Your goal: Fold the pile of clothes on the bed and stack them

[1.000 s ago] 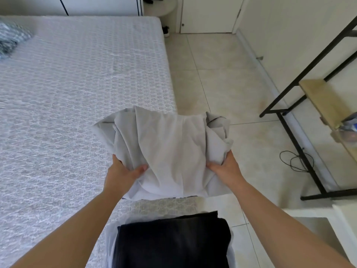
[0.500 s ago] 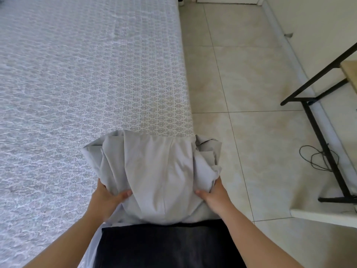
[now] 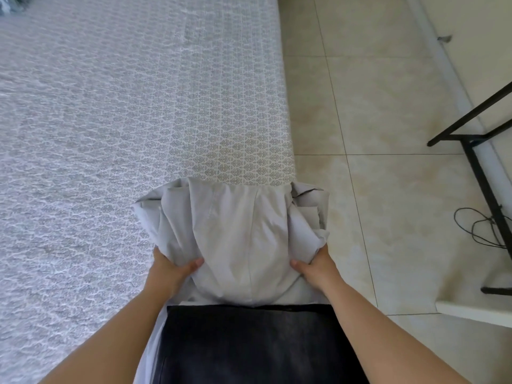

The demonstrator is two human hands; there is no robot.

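A pale grey garment point(image 3: 238, 239), already folded into a loose bundle, is held above the near corner of the bed point(image 3: 110, 120), just beyond a dark folded garment point(image 3: 249, 345) that lies at the bed's near edge. The left hand point(image 3: 169, 268) grips the bundle's left side and the right hand point(image 3: 315, 268) its right, thumbs pressed on top and the fingers curled under the cloth (they are hidden, so how far they reach I cannot tell). The fabric looks thin, light and limp: it sags between the hands and its right edge is crumpled and bunching. It will likely lose its fold if held from one side only, so a hold under both sides, palms supporting the underside, seems best until it is laid flat on the dark garment, probably the start of the stack.
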